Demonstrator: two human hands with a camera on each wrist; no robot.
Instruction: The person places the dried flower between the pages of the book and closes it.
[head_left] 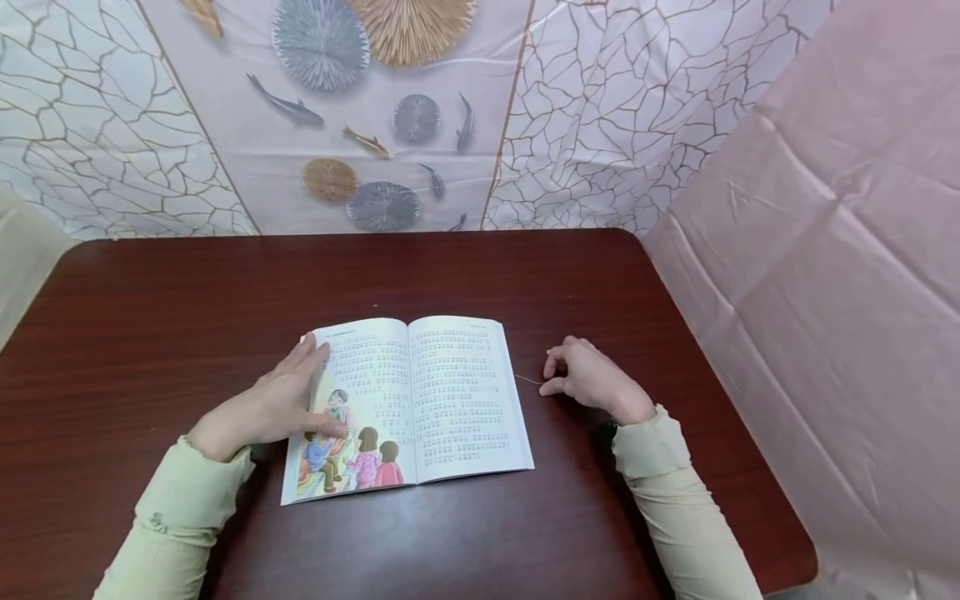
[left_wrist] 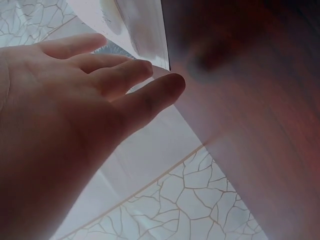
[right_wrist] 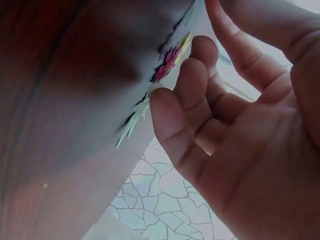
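Observation:
An open book [head_left: 457, 400] lies on the table, with printed text on both pages and a coloured picture of children at the lower left. My left hand [head_left: 273, 408] rests on its left page, fingers straight at the outer edge and thumb over the picture. Right of the book, my right hand [head_left: 592, 379] is low over the table, thumb and index finger brought together. Below its curled fingers in the right wrist view is a slim flower-and-leaf bookmark [right_wrist: 166, 65], green, pink and yellow. A thin string [head_left: 528, 380] runs from the book's right edge to the thumb tip; the pinch itself is hidden.
The dark reddish-brown table [head_left: 187, 308] extends around the book on all sides. A patterned cloth [head_left: 600, 117] hangs behind its far edge, and a pale pink sheet [head_left: 840, 275] hangs along the right side.

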